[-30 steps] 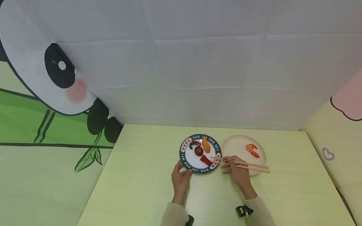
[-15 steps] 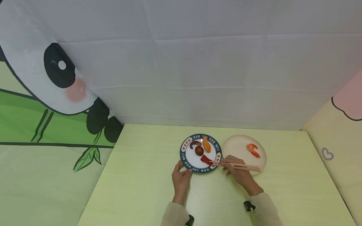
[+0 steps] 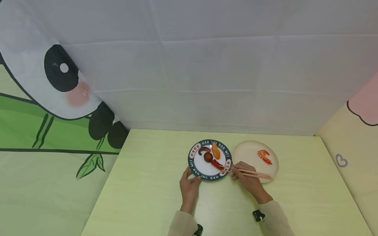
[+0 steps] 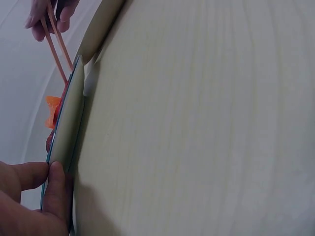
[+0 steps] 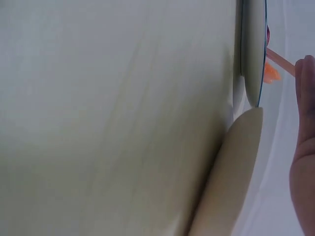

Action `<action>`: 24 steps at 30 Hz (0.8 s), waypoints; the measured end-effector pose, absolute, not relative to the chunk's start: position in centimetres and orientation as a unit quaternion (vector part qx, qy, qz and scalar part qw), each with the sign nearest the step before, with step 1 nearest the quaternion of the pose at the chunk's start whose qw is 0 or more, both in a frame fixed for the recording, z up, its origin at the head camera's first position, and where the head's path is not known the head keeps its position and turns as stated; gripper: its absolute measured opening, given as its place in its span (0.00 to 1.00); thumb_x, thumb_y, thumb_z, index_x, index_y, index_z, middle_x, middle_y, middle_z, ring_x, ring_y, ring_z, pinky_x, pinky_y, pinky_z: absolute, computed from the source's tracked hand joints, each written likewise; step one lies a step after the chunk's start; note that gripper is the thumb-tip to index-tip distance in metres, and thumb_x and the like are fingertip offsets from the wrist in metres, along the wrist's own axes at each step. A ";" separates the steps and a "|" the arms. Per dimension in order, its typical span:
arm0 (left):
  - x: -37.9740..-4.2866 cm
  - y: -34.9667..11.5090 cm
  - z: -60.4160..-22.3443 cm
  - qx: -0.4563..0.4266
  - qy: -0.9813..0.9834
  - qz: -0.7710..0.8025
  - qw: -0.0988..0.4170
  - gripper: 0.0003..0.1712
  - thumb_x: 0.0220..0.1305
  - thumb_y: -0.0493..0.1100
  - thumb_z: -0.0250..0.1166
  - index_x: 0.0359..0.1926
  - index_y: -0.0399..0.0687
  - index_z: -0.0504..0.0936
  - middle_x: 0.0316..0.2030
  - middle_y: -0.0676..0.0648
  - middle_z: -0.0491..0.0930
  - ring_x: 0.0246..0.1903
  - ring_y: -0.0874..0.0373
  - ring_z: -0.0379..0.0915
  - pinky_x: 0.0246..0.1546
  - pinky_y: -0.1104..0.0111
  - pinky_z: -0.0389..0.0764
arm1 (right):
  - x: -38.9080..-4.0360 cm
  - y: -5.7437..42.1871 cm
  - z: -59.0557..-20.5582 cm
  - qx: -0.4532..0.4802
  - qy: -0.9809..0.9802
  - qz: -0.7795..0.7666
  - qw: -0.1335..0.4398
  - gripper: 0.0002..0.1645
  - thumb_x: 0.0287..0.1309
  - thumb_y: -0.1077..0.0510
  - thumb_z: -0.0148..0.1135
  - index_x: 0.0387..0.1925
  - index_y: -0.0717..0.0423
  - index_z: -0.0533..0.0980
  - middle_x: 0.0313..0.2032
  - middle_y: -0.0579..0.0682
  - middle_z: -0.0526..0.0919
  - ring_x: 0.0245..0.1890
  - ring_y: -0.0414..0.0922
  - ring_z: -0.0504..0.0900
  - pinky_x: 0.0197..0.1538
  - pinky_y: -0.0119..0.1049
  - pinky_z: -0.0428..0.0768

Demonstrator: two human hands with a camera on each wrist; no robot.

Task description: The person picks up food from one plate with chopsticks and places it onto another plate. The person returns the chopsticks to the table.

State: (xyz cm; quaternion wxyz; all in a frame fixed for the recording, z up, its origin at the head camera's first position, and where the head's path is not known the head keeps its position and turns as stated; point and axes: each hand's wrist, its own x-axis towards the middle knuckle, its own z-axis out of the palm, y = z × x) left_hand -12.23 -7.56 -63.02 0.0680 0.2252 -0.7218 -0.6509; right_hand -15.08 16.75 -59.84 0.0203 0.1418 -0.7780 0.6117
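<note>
My left hand [image 3: 189, 188] holds the near left rim of a white plate [image 3: 203, 168] with a dark green lettered border. In the left wrist view, thumb and fingers [image 4: 34, 177] pinch that rim. With my right hand [image 3: 249, 180] I grip a pair of light wooden chopsticks [image 3: 257, 174], their tips at the right end of a red, pepper-like food piece [image 3: 217, 164] on this plate. A round brown mushroom-like piece [image 3: 208, 157], an orange piece [image 3: 216, 150] and a dark curved piece [image 3: 203, 149] lie beside it.
A beige plate [image 3: 245, 150] stands right of the lettered plate, close to its rim, partly under my right hand. An orange-red shrimp [image 3: 264, 157] lies on it. The pale table [image 3: 153, 170] ends at a white cloth wall [image 3: 206, 108] behind.
The chopsticks, spread wider a second ago, have drawn together at the red piece. That piece has shifted slightly up and right. My left hand keeps its hold on the rim.
</note>
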 end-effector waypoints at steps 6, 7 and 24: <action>-12.2 -7.5 -63.1 0.221 -0.720 -0.654 0.076 0.41 0.58 0.25 0.71 0.73 0.33 0.72 0.55 0.34 0.79 0.39 0.49 0.87 0.35 0.72 0.85 | -15.0 16.0 -60.5 0.101 -0.762 0.638 0.042 0.08 0.71 0.68 0.63 0.39 0.73 0.83 0.34 0.67 0.84 0.30 0.42 0.89 0.35 0.33 0.90; -12.2 -7.5 -63.1 0.220 -0.721 -0.653 0.077 0.41 0.58 0.26 0.71 0.73 0.33 0.72 0.55 0.34 0.79 0.39 0.49 0.87 0.35 0.72 0.85 | -14.9 15.9 -60.6 0.094 -0.760 0.642 0.050 0.08 0.71 0.68 0.63 0.39 0.74 0.83 0.34 0.67 0.84 0.30 0.43 0.90 0.35 0.34 0.90; -12.0 -7.4 -62.4 0.236 -0.722 -0.647 0.068 0.41 0.60 0.25 0.70 0.74 0.35 0.71 0.58 0.34 0.78 0.41 0.49 0.87 0.37 0.68 0.89 | -13.5 14.5 -60.8 -0.004 -0.733 0.670 0.117 0.09 0.71 0.70 0.62 0.40 0.77 0.84 0.36 0.70 0.83 0.29 0.33 0.89 0.35 0.29 0.88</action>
